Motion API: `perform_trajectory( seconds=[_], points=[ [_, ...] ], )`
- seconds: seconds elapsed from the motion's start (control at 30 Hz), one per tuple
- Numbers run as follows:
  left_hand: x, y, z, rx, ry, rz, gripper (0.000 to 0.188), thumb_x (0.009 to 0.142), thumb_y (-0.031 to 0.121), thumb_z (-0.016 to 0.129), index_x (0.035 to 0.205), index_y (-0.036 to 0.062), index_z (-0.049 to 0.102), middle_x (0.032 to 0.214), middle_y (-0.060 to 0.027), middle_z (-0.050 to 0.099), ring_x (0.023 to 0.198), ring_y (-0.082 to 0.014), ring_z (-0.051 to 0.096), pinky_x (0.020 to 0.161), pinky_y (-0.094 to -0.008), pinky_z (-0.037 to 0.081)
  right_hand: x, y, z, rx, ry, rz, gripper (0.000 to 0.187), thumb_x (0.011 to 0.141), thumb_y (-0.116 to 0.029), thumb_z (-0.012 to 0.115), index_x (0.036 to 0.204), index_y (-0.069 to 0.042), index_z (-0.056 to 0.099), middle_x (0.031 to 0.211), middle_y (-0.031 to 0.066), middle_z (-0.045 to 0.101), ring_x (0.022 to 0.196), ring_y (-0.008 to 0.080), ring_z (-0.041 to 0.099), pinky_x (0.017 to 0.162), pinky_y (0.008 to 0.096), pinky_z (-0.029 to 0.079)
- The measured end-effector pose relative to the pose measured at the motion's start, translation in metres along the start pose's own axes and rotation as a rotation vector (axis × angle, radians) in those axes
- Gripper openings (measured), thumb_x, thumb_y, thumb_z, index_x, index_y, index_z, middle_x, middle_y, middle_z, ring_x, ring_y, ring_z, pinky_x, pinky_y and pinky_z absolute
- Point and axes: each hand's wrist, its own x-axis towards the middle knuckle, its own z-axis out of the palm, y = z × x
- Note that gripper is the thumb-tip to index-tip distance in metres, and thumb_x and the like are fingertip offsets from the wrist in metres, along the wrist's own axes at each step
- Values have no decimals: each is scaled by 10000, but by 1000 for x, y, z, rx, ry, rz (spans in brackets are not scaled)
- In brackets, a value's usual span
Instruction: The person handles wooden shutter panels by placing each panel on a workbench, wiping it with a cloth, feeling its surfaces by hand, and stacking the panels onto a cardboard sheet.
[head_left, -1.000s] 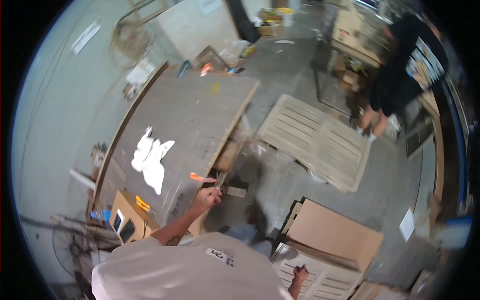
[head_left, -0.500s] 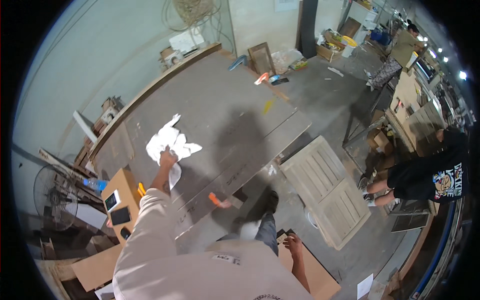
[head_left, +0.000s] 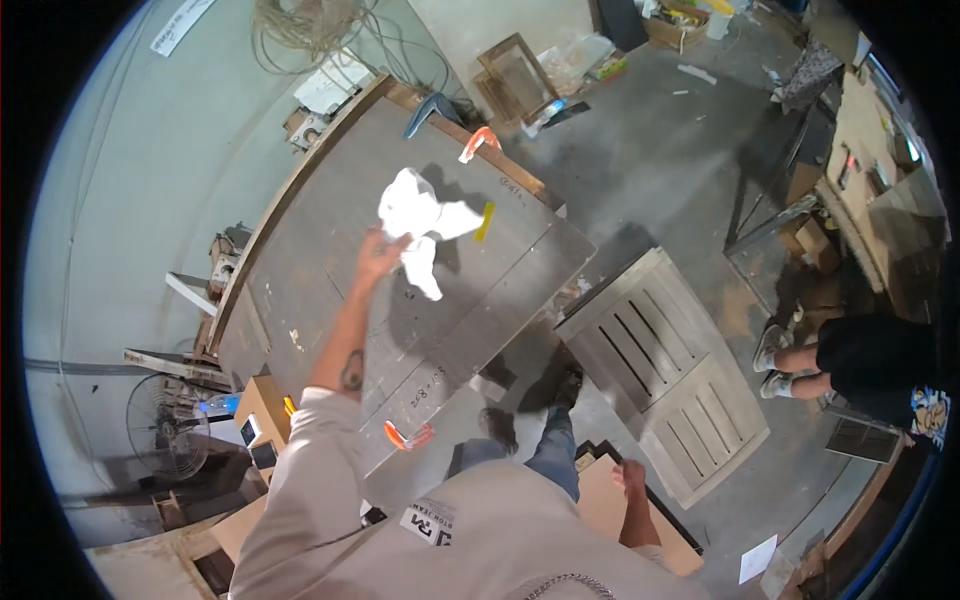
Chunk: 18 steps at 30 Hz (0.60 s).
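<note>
My left hand (head_left: 383,257) is closed on a white cloth (head_left: 412,208), which hangs bunched above the grey worktable (head_left: 340,240). Lit brightly, the cloth casts a shadow on the boards, and a yellow strip (head_left: 485,222) lies beside it. My right hand (head_left: 630,478) hangs low at my right side with loosely bent fingers and nothing visible in it. Below that hand a brown board (head_left: 610,510) leans or lies near my leg; whether they touch cannot be told. A panelled door (head_left: 665,375) stands to the right of the table.
Orange-and-white clamp-like tools sit at the table's far edge (head_left: 480,143) and near edge (head_left: 405,435). A blue-grey clamp (head_left: 430,113) is at the far corner. On the left stand a cardboard box (head_left: 265,405) and a fan (head_left: 168,430). Another person (head_left: 870,360) stands at the right.
My left hand has carried the cloth farther away and to the right, lifting it off the tabletop. The view has shifted, and my right hand has moved slightly right.
</note>
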Motion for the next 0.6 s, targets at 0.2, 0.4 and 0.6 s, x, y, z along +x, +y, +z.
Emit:
perform_trajectory(
  seconds=[0.2, 0.4, 0.6],
  points=[
    [-42, 95, 138, 142, -160, 238, 825, 873, 481, 597, 1461, 17, 250, 1477, -351, 162, 1402, -444, 151, 1122, -461, 217, 71, -47, 32, 463, 156, 173, 461, 883, -422, 580, 1070, -2, 550, 893, 162, 598, 599, 228, 592, 566, 414, 547],
    [-146, 126, 149, 288, -117, 320, 696, 945, 334, 516, 1473, 10, 199, 1510, -302, 127, 1376, -478, 184, 1107, -501, 215, 107, -101, 98, 907, 208, 442, 742, 879, -605, 516, 1412, -115, 354, 1366, 150, 433, 1172, 403, 495, 888, 629, 432],
    [-169, 90, 174, 522, -136, 517, 720, 953, 424, 456, 1478, 18, 178, 1497, -264, 189, 1370, -424, 217, 1094, -527, 200, 125, -91, 121, 1133, 397, 224, 503, 818, -472, 697, 1134, -96, 586, 1054, 142, 605, 783, 293, 627, 597, 498, 559]
  ],
)
